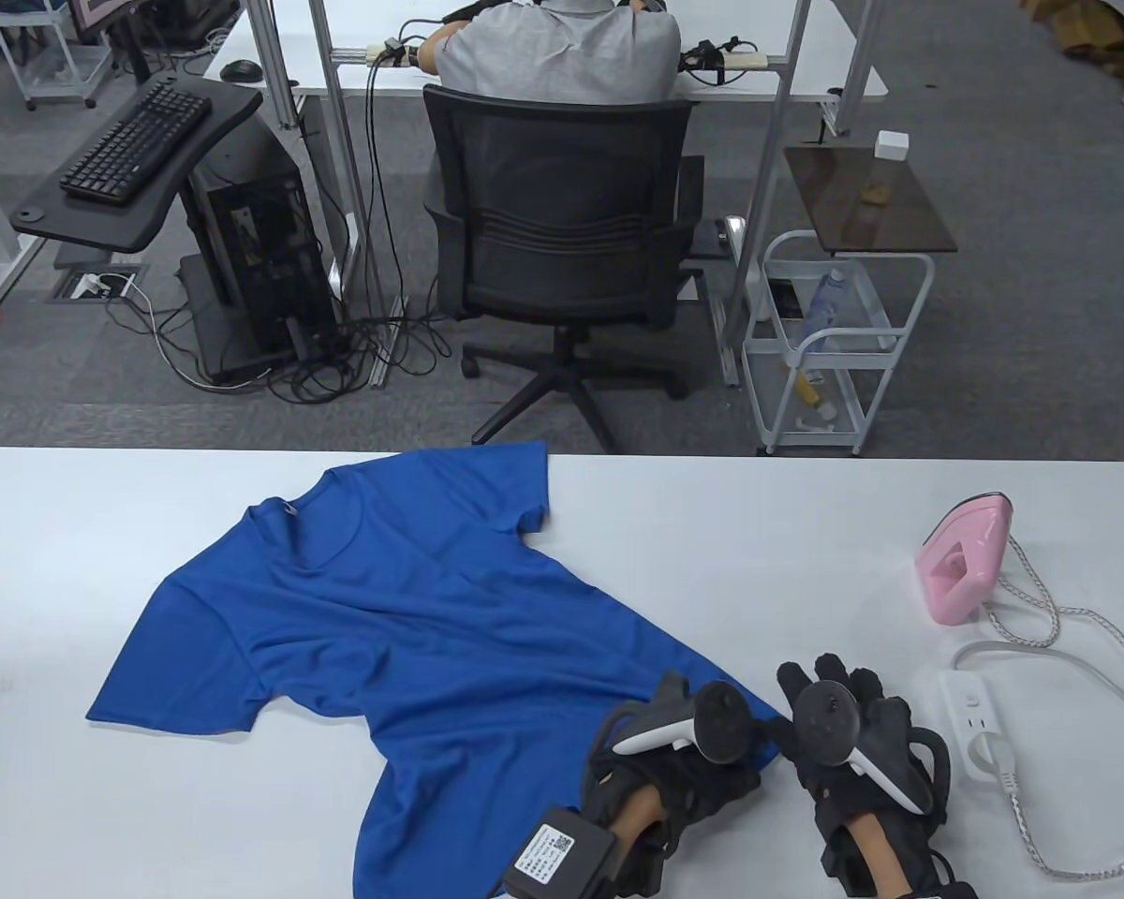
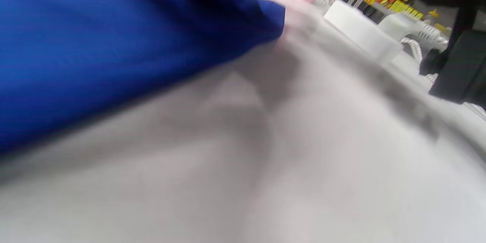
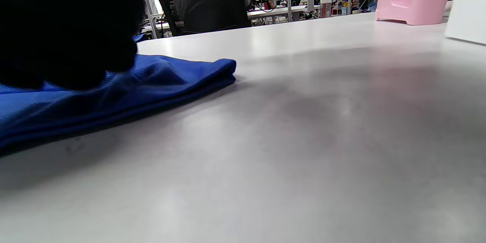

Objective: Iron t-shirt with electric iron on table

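Blue t-shirt (image 1: pixel 384 637) spread flat lower left of frame on bench (image 1: pixel 806 524). Left hand (image 1: pixel 674 749) rests on its hem corner, grip unclear. Right hand (image 1: pixel 852 730) flat, fingers spread, beside it. Pink iron (image 1: pixel 963 560) upright, far right.

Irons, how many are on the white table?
1. The pink iron stands upright near the table's right edge, apart from the blue t-shirt and beyond the right hand. No hand touches it. No other iron shows.
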A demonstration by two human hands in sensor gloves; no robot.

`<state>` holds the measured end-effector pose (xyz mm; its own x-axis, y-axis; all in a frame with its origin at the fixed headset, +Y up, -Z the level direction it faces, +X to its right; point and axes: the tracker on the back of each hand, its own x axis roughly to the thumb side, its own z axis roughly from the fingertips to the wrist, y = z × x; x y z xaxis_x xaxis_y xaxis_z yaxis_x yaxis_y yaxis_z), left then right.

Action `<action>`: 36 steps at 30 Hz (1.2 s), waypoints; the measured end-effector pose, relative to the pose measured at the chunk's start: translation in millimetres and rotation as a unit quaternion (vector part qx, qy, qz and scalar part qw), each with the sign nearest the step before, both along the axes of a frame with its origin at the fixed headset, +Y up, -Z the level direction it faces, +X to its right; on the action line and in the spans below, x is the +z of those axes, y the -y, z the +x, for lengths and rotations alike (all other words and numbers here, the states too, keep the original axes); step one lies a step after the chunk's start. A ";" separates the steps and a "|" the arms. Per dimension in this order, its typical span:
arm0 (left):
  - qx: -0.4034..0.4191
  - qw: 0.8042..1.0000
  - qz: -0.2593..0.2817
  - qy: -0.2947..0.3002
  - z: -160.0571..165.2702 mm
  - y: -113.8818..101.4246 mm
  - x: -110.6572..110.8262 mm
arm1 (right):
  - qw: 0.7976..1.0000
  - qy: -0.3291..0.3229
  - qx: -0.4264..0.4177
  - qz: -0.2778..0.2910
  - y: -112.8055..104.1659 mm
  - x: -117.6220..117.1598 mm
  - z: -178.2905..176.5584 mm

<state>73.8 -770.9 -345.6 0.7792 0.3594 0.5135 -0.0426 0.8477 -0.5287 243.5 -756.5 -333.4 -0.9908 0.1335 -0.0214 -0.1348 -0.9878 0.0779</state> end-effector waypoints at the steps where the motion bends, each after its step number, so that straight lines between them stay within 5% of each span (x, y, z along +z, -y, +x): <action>1: -0.005 0.999 0.032 -0.004 -8.3 -7.4 1.0 | 1.000 -0.008 0.000 -0.004 0.8 -0.2 -2.9; 7: -0.138 0.972 0.171 -0.080 -91.1 -29.0 9.9 | 0.994 -0.093 0.039 -0.047 15.1 -1.8 -37.1; 11: -0.158 0.966 0.128 -0.159 -156.2 -6.3 17.1 | 0.991 -0.069 0.069 -0.094 29.5 -6.3 -44.2; 15: -0.213 0.959 0.070 -0.172 -190.0 22.7 21.4 | 0.990 -0.046 0.098 -0.095 25.5 -6.1 -45.8; 25: -0.186 0.975 0.057 -0.109 -153.8 27.2 14.1 | 0.980 0.045 0.154 -0.116 11.2 6.5 -13.1; 34: -0.187 0.980 0.065 -0.029 -95.8 27.9 23.8 | 0.951 0.122 0.162 -0.232 -5.1 14.8 32.9; 36: -0.190 0.979 0.069 -0.021 -93.3 27.7 28.3 | 0.960 0.113 0.162 -0.199 -14.5 4.9 28.9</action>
<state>-19.5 -798.6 -317.4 0.8647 -0.0316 0.5013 0.2707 0.8700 -0.4121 272.4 -742.0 -328.5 -0.9430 -0.2444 -0.2258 0.1167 -0.8783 0.4636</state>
